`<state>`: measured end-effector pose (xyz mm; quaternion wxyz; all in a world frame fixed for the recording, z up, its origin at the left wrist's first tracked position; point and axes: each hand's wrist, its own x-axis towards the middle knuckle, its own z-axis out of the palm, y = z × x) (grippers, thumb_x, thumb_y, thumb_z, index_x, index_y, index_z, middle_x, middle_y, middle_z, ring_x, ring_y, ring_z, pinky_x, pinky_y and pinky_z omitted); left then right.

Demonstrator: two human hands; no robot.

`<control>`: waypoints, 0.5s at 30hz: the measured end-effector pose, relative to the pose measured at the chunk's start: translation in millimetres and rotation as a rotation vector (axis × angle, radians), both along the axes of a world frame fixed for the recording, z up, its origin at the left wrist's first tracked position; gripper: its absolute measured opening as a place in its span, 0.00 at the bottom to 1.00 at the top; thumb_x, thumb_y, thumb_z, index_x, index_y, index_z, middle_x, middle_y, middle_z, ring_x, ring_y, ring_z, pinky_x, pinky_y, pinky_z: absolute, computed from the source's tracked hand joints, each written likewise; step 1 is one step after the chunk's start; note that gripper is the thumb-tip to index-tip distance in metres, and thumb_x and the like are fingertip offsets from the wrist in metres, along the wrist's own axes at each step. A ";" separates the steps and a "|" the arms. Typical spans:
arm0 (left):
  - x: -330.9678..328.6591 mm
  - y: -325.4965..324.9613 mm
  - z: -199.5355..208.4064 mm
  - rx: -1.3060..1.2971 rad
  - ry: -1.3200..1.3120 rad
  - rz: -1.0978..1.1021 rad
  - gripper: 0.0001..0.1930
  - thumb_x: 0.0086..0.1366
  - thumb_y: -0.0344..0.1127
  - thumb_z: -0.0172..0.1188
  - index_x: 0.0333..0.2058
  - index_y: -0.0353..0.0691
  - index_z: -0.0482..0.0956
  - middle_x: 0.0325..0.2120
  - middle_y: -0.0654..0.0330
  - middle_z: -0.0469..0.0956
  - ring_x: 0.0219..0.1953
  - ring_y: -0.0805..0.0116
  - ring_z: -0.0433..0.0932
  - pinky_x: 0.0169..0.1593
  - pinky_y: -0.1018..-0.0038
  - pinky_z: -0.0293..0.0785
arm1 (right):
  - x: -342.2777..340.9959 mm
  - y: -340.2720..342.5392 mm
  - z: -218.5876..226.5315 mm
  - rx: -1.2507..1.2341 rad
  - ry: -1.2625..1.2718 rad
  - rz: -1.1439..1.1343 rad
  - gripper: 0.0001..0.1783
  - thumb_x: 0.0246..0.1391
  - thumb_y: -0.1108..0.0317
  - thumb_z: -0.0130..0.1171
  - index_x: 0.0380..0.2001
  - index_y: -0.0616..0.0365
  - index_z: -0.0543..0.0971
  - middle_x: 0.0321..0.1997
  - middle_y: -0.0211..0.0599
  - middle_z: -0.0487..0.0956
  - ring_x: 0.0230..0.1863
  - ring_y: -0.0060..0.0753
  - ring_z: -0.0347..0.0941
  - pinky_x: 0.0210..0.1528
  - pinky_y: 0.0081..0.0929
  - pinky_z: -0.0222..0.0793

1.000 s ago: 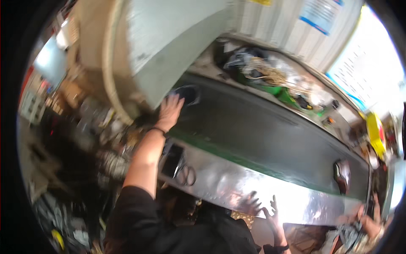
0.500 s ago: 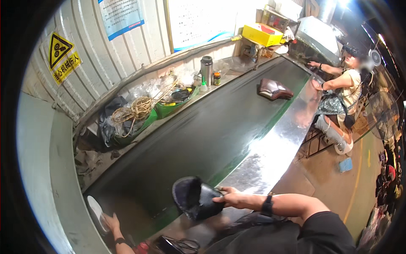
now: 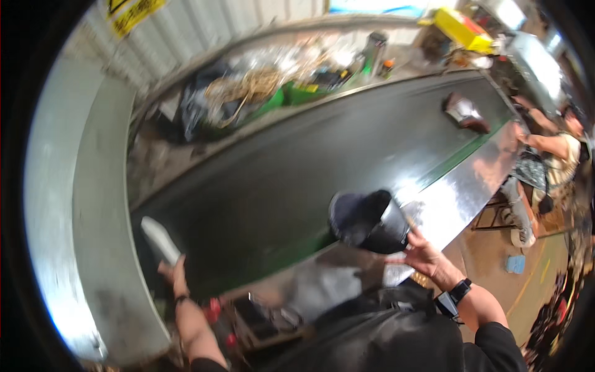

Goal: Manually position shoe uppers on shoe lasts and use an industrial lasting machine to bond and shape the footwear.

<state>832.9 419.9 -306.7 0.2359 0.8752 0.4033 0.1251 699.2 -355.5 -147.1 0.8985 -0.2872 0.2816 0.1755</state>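
My left hand [image 3: 175, 274] is at the near left end of a dark conveyor belt [image 3: 266, 186], closed on one end of a flat white insole-shaped piece [image 3: 160, 239], which is tilted. In my right hand [image 3: 424, 254] is a black leather boot upper [image 3: 389, 227], gripped at its right edge. Its wide opening with a dark lining faces up and left. It is held above the belt's near edge, beside the shiny metal ledge [image 3: 462, 198]. Farther along the belt lies a dark red-brown boot upper [image 3: 466, 114], on its side.
A grey metal housing [image 3: 102, 204] borders the belt on the left. Along the wall are coiled rope [image 3: 254, 88], plastic bags, a steel flask [image 3: 374, 53] and a yellow box [image 3: 463, 30]. Another person [image 3: 555, 146] sits at the far right. A phone-like black device [image 3: 255, 316] lies close to me.
The view has swung, shifting the scene. My right hand has raised the black boot upper away from my body. The white insole-shaped piece has turned more edge-on in my left hand.
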 end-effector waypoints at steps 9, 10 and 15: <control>-86.2 -274.7 150.9 0.470 0.067 -0.607 0.40 0.40 0.40 0.74 0.58 0.54 0.75 0.64 0.42 0.64 0.66 0.38 0.62 0.64 0.48 0.65 | -79.7 -74.8 -37.2 0.168 0.010 -0.071 0.25 0.65 0.55 0.61 0.61 0.54 0.73 0.60 0.41 0.76 0.64 0.52 0.70 0.64 0.60 0.71; -97.0 -314.0 167.5 0.601 -0.135 -0.809 0.35 0.40 0.38 0.72 0.54 0.53 0.80 0.63 0.43 0.63 0.65 0.39 0.61 0.63 0.47 0.65 | -85.2 -84.3 -44.9 0.139 -0.020 -0.062 0.33 0.63 0.49 0.63 0.64 0.57 0.69 0.67 0.44 0.71 0.69 0.53 0.65 0.68 0.57 0.68; -155.5 -481.2 185.3 0.418 -0.333 -1.352 0.24 0.39 0.37 0.66 0.41 0.54 0.81 0.58 0.49 0.67 0.61 0.48 0.65 0.60 0.50 0.64 | -88.4 -105.7 -69.1 -0.003 0.041 -0.159 0.24 0.66 0.46 0.57 0.53 0.53 0.77 0.48 0.39 0.80 0.55 0.50 0.75 0.64 0.52 0.68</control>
